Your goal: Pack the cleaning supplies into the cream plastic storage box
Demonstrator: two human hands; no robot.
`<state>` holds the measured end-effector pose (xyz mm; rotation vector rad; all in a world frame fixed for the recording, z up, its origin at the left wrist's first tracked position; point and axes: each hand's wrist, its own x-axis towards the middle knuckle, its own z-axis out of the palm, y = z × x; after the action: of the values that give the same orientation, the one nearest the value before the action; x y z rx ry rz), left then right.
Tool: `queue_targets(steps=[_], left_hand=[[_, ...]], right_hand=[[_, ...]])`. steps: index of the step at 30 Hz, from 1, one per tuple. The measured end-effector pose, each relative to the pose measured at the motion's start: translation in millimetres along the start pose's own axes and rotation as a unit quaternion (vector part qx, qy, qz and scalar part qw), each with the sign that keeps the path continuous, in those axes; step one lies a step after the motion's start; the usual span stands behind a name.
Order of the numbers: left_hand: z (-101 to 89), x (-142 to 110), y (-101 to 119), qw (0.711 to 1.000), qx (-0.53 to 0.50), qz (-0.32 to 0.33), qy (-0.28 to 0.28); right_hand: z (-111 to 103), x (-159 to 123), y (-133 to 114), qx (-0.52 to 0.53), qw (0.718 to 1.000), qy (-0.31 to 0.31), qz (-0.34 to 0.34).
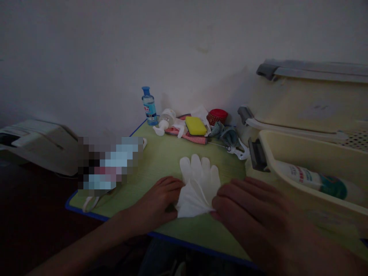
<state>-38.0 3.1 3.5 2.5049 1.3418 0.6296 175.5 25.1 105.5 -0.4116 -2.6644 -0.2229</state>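
A white glove point(198, 180) lies palm-flat above the green tabletop, its fingers pointing away from me and its cuff folded back toward me. At the cuff's left edge, my left hand point(161, 199) grips it, with the fingertips partly hidden by the fabric. My right hand point(255, 214) pinches the cuff's right corner between thumb and fingers. Beyond the glove a yellow sponge point(196, 126) rests on a red striped cloth point(198, 138).
The green table point(163, 161) has a blue edge. At its back stand a blue bottle point(149, 107), a clear pump bottle point(167, 118) and a red-lidded container point(217, 116). A beige bin point(267, 153) with a spray can point(324, 180) borders the right; a pixelated object point(117, 161) lies left.
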Motion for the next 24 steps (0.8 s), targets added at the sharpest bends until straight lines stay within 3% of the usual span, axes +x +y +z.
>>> queue_targets(steps=[4,9,12,17,24], left_hand=[[8.2,7.5,-6.5,1.0,-0.028,-0.003,0.001],[5.5,13.4,-8.0,0.998,-0.061,-0.016,-0.012],[-0.2,18.6,-5.7,0.991,-0.113,-0.061,-0.033],[-7.2,28.9,-6.1,0.964,-0.169,-0.196,-0.064],[-3.1,36.8,-19.8,0.899,-0.339,-0.272,-0.056]], right_hand=[[3.4,12.2,15.2,-0.075,0.997,0.01,0.019],[14.0,18.9,31.2,-0.109,0.993,0.022,0.031],[18.4,22.5,38.3,-0.122,0.99,0.023,0.062],[27.9,30.0,49.7,-0.151,0.982,-0.002,0.117],[56.1,37.1,72.7,-0.15,0.971,-0.055,0.177]])
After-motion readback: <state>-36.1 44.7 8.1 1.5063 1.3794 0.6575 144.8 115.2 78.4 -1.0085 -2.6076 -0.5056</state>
